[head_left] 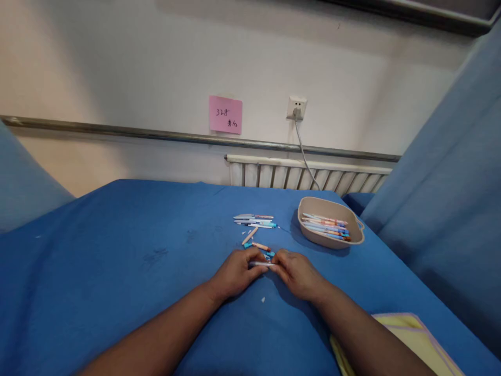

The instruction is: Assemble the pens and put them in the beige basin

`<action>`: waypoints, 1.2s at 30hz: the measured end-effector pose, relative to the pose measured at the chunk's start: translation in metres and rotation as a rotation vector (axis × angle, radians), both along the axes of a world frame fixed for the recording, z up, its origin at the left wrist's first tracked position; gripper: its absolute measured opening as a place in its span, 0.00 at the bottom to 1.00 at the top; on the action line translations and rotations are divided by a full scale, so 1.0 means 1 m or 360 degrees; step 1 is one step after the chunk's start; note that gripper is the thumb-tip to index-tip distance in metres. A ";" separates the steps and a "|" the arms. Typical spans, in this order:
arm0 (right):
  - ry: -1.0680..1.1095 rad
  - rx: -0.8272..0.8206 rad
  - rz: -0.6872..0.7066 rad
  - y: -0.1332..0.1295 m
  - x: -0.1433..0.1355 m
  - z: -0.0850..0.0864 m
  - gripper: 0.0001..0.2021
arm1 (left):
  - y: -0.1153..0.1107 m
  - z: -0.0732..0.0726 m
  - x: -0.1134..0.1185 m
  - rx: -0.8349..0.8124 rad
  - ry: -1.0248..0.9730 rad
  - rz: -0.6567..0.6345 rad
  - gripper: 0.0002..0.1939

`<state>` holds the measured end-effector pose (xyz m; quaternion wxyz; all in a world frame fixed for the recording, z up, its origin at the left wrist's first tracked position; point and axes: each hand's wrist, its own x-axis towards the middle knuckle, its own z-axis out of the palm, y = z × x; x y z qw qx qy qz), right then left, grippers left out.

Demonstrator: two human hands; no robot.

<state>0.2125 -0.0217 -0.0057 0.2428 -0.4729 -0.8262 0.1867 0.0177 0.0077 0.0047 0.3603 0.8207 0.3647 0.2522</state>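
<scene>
My left hand is closed around a slim, pale pen held level just above the blue cloth. At the pen's right end, my right hand pinches with thumb and finger, and the two hands nearly meet. Just beyond them lie a pen with orange and teal parts and a loose beige pen piece. Farther back, several pens and white refills rest in a loose row. Small white scraps are scattered around them, and one scrap lies nearer to me.
A beige plastic basket with several pens stands at the right on the blue cloth. A yellow cloth lies under my right forearm. Behind are a radiator, a plugged-in cable and a metal rail. Blue curtains hang at both sides.
</scene>
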 end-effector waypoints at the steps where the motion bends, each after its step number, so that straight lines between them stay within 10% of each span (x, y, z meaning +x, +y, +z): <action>1: -0.0021 -0.0018 0.0026 0.001 0.000 0.000 0.07 | 0.000 0.000 0.000 0.0017 0.0011 -0.0015 0.07; 22: 0.0141 -0.0069 0.0018 0.000 0.001 -0.003 0.09 | 0.001 0.001 -0.003 0.0315 0.0186 -0.0066 0.11; 31: 0.1868 -0.0715 -0.0380 0.022 0.001 -0.011 0.23 | 0.003 0.009 -0.001 -0.0008 0.0114 -0.0004 0.17; 36: 0.2142 -0.0716 -0.0193 0.022 0.005 -0.009 0.16 | 0.006 0.001 0.004 -0.0612 -0.0217 0.0067 0.21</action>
